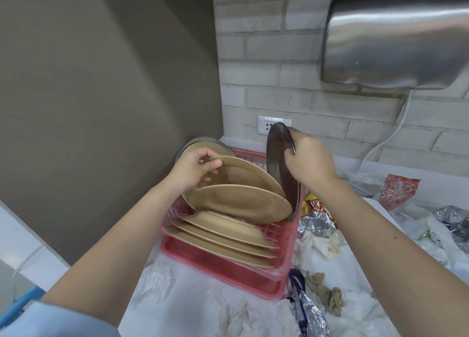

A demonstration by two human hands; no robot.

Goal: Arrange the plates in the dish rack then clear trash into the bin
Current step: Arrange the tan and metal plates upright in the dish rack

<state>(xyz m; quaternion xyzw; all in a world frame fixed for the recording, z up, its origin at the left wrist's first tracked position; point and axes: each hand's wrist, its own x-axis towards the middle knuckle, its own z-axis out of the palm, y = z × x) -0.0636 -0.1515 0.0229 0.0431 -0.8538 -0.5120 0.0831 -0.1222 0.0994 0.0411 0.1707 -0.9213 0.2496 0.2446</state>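
Most tan plates (pixel 223 231) sit in the pink rack (pixel 276 237); left hand (pixel 195 170) pinches one, right hand (pixel 308 162) grips a dark plate (pixel 275 154). Trash (pixel 319 242) at right remains uncleared.

This is looking like a shared pantry or washroom-side kitchen corner rather than a home kitchen. A steel hand dryer (pixel 396 37) is hanging on the pale brick wall (pixel 279 65) above a wall socket (pixel 264 126), and a pink dish rack (pixel 228 268) is sitting on a white counter (pixel 193 308) among crumpled wrappers (pixel 314 225).
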